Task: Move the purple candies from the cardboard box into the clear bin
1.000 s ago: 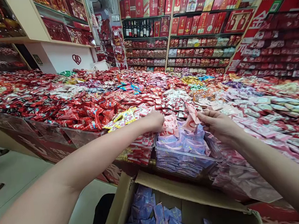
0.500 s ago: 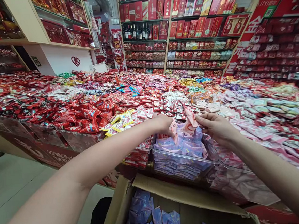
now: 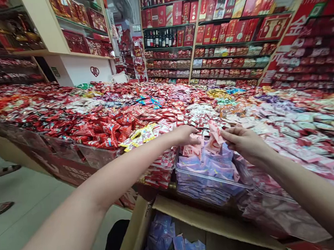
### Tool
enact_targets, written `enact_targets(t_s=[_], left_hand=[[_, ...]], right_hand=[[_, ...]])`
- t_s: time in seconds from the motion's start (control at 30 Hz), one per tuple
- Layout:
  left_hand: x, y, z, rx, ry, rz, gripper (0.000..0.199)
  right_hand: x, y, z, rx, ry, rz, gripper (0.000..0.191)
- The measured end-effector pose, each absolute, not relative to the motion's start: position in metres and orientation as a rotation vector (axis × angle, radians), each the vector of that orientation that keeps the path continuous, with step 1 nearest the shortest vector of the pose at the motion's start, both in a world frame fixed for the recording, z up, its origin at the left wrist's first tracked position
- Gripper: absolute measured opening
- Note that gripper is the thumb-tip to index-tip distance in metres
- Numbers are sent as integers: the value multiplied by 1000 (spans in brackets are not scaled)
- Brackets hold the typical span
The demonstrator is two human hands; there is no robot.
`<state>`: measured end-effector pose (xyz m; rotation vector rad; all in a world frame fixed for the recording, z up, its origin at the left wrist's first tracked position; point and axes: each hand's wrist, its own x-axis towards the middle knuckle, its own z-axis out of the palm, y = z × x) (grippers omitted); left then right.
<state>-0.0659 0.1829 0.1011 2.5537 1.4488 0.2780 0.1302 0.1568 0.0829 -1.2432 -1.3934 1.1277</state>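
Observation:
My right hand (image 3: 241, 140) pinches a pink candy packet (image 3: 214, 137) between thumb and fingers. It holds the packet upright over the back of a clear plastic bin (image 3: 213, 179). Neat rows of lilac candy packets (image 3: 201, 189) fill that bin. At the bin's back left, my left hand (image 3: 186, 135) reaches over another pink packet (image 3: 192, 150), with thumb and fingers apart. Whether its fingertips touch the packet is hard to make out. Below the bin is an open cardboard box (image 3: 216, 224) with loose lilac packets (image 3: 161, 232) inside.
Heaps of wrapped sweets (image 3: 98, 122) spread left and behind, with pink packets (image 3: 284, 204) in the bin to the right. Shelves of red gift boxes (image 3: 223, 31) and bottles (image 3: 159, 38) line the back. Someone's sandalled feet (image 3: 4, 171) show on the floor at left.
The view has shifted slightly, moving the scene right and down. My left hand has lifted a little, its fingers now off the packet's front. My right hand still holds the pink packet.

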Motion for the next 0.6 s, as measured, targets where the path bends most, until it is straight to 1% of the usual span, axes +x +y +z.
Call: enact_targets(t_s=[0.1, 0.17, 0.23, 0.27, 0.3, 0.37, 0.43, 0.5, 0.6], left_hand=[[-59, 172, 96, 2396, 1313, 640, 49], [-49, 165, 89, 2161, 1177, 856, 58], [-41, 161, 82, 1944, 1104, 977, 67], [-38, 161, 79, 1882, 1101, 1002, 66], [-38, 162, 76, 1835, 1098, 1024, 62], [-41, 166, 73, 1772, 1067, 1086, 46], [-49, 170, 73, 1729, 1051, 1177, 33], [-59, 172, 74, 1667, 1102, 1310, 30], [-74, 174, 75, 1540, 1166, 1560, 29]], right_hand=[[120, 159, 84, -1237, -1348, 1179, 34], [110, 159, 84, -1221, -1313, 1211, 35], [100, 158, 85, -1191, -1288, 1242, 34], [95, 157, 86, -1171, -1280, 1261, 33], [92, 155, 88, -1148, -1275, 1283, 32], [88, 152, 89, -1105, -1273, 1326, 28], [89, 150, 89, -1126, -1307, 1297, 25], [91, 148, 86, -1217, -1447, 1183, 21], [92, 146, 75, -1340, -1786, 939, 14]])
